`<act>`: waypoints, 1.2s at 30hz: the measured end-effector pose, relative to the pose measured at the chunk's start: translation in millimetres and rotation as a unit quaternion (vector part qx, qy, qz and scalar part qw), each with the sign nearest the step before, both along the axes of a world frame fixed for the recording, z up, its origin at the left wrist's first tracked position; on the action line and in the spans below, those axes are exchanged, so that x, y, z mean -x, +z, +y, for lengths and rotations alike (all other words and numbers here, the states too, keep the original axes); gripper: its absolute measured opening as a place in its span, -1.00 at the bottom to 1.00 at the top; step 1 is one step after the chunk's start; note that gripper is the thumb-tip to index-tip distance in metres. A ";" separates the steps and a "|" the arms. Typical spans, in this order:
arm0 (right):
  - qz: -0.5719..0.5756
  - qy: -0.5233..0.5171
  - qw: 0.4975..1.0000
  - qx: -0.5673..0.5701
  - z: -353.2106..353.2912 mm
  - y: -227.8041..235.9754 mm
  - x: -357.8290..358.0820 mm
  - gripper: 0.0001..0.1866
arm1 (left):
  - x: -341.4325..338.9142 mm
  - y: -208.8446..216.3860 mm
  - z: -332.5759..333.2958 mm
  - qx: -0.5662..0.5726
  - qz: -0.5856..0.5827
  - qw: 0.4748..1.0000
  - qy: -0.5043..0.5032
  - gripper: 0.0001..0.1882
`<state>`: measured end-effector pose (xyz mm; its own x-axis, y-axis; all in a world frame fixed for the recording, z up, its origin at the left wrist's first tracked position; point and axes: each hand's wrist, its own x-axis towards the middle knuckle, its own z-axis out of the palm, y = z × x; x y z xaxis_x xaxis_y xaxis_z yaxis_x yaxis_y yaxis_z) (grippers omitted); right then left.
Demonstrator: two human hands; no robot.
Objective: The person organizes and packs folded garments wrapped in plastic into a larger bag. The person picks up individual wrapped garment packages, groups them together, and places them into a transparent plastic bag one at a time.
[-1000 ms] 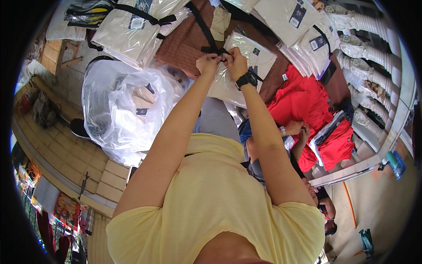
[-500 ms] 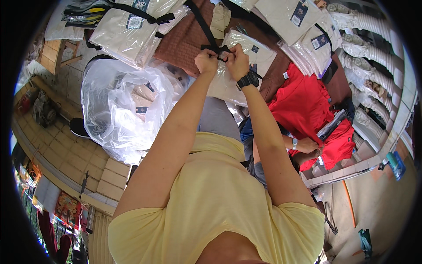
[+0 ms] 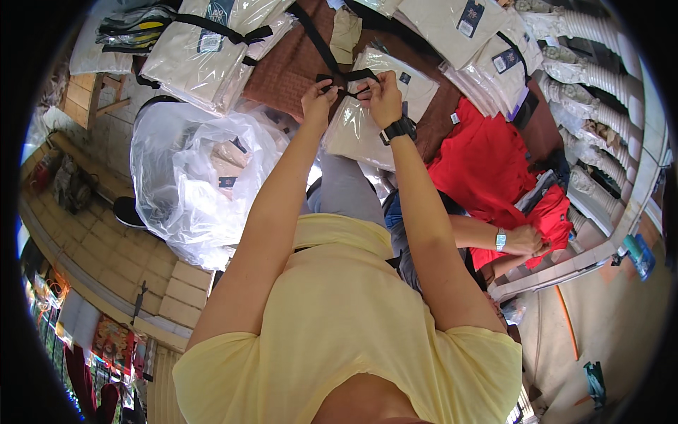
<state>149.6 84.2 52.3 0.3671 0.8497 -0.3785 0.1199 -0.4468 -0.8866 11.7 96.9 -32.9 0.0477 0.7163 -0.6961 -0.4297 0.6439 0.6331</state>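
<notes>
A black fabric strap (image 3: 319, 44) runs down over a stack of cream garments in clear plastic (image 3: 360, 134) and forms a knot or loop at the stack's near part. My left hand (image 3: 318, 101) pinches one end of it on the left side of the knot. On the other side, my right hand (image 3: 385, 102), with a black watch on the wrist, grips the other end between thumb and fingers. The stack lies on brown quilted cloth (image 3: 275, 74), just above my lap.
At left stands an open clear plastic bag (image 3: 159, 166) with packed garments inside. Strapped garment packs (image 3: 187, 60) lie beyond it, with more packs (image 3: 487, 60) at far right. A co-worker's hands (image 3: 526, 242) handle red cloth (image 3: 480, 169) at my right, near a white balustrade (image 3: 600, 85).
My hands have drawn apart, the left one moving left, and the strap ends spread from the knot. The co-worker's hands have shifted right along the red cloth.
</notes>
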 end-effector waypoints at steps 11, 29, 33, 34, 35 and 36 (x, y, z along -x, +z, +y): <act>-0.036 0.118 0.992 -0.029 25.9 -5.5 8.6 -0.83 | -3.4 41.2 -4.8 -0.254 0.288 0.886 -0.259 -0.78; -0.360 0.159 0.919 -0.023 -5.6 -30.7 25.9 -0.87 | 14.0 0.2 -6.4 -0.160 0.171 0.958 -0.162 -0.88; -0.352 0.145 0.924 -0.047 -7.4 -40.8 21.7 -0.89 | 20.8 2.6 -2.6 -0.263 0.357 0.864 -0.239 -0.85; -0.346 0.140 0.926 -0.052 -9.6 -45.4 18.7 -0.89 | 19.4 6.5 -1.7 -0.288 0.409 0.825 -0.265 -0.83; -0.338 0.139 0.929 -0.059 -8.6 -42.6 19.6 -0.89 | 20.1 6.7 -2.0 -0.295 0.418 0.816 -0.270 -0.82; -0.326 0.140 0.933 -0.059 -9.0 -39.5 20.2 -0.89 | 20.7 6.8 -2.2 -0.302 0.428 0.807 -0.275 -0.80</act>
<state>129.3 75.2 12.8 0.2446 0.9684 -0.0489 0.7481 -0.2206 -0.6258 -9.0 94.7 -26.1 0.1603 0.9715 -0.1749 0.5759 0.0519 0.8159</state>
